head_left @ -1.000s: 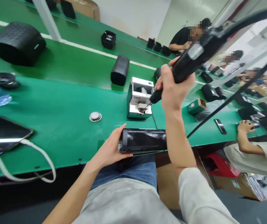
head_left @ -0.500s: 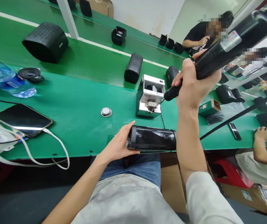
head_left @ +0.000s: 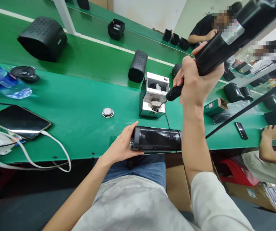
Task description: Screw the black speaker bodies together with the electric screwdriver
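My left hand [head_left: 122,145] is closed around the left end of a black speaker housing [head_left: 159,139], which lies lengthwise at the bench's front edge. Its right end is hidden behind my right forearm. In my right hand [head_left: 195,78] is a black electric screwdriver [head_left: 215,57], its fingers wrapped round the body. The thin bit slants down and left to the front outlet of a white-and-black screw feeder [head_left: 154,95]. Whether a screw sits on the tip is too small to tell. A small round silver-rimmed part [head_left: 107,112] lies left of the feeder.
Speaker housings [head_left: 138,65] stand on the green surface behind the feeder. At left are a water bottle [head_left: 5,80], a loose speaker driver [head_left: 24,73], a phone [head_left: 19,121] and white cables [head_left: 56,146]. A dark diagonal rod [head_left: 246,110] crosses at right; co-workers sit beyond.
The camera view has shifted slightly. The screwdriver tip stays at the feeder's outlet, with my right hand a little further left in view. My left hand keeps its hold on the housing.
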A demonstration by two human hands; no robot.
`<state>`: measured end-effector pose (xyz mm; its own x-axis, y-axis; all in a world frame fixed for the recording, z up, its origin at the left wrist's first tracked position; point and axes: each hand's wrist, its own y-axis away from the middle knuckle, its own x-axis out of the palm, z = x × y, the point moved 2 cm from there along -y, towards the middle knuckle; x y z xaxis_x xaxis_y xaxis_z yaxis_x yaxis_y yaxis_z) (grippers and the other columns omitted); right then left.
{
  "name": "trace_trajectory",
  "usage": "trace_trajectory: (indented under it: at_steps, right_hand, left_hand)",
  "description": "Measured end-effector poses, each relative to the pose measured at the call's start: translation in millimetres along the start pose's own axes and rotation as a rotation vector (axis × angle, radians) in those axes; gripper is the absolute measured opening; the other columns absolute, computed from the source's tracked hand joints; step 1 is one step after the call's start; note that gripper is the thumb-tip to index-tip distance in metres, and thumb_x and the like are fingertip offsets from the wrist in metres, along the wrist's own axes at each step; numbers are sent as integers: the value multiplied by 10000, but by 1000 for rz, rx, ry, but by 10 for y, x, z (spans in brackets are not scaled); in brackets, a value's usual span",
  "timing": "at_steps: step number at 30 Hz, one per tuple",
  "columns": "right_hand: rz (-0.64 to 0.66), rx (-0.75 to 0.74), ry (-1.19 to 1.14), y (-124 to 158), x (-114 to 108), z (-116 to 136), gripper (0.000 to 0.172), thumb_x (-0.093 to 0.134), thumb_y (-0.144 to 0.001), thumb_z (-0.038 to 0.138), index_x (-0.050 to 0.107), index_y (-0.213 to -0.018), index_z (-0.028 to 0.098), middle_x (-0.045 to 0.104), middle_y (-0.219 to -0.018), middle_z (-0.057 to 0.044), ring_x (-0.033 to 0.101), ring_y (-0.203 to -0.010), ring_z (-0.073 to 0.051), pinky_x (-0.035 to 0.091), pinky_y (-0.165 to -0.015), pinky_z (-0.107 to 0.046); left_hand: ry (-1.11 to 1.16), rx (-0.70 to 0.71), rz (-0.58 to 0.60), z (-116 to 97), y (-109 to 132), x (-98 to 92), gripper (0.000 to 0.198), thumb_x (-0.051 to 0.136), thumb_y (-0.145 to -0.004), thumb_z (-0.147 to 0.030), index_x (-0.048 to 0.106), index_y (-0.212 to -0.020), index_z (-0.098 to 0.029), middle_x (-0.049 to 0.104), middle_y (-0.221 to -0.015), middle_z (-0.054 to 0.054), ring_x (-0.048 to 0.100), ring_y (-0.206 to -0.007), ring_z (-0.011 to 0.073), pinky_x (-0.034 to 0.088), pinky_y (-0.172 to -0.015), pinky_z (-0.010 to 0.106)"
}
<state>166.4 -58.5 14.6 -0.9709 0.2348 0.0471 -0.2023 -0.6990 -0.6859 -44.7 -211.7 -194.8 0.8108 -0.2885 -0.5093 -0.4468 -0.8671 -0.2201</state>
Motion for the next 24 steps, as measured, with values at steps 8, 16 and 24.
trace_trajectory:
  at_steps: [8,16,24]
  right_hand:
    - [-11,-85,6,-70,4,61,282,783,-978,355,501,-972,351,453,-734,71,401,-487,-153,415,-466,-401]
    - [-18,-41,-47,-32,-38,1,300,836,-932,302,538,-937,339,441,-737,74,399,-466,-139,371,-435,-386]
    - [-47,-111,-6,19,-155,152,248,792,-986,364,544,-985,385,404,-703,73,401,-508,-161,420,-487,-407]
  left_hand:
    - [-12,-5,2,10,-5,5,1439,1078,-802,-372,101,-1859,-365,476,-1773,201,504,-1656,470,496,-1338,646]
    - [-20,-2,3,0,-1,-1,1424,1062,-822,-379,88,-1860,-378,472,-1771,199,511,-1649,468,511,-1324,641]
    - [-21,20,-6,37,4,11,1440,1063,-815,-404,79,-1866,-366,464,-1785,208,501,-1655,476,509,-1322,646]
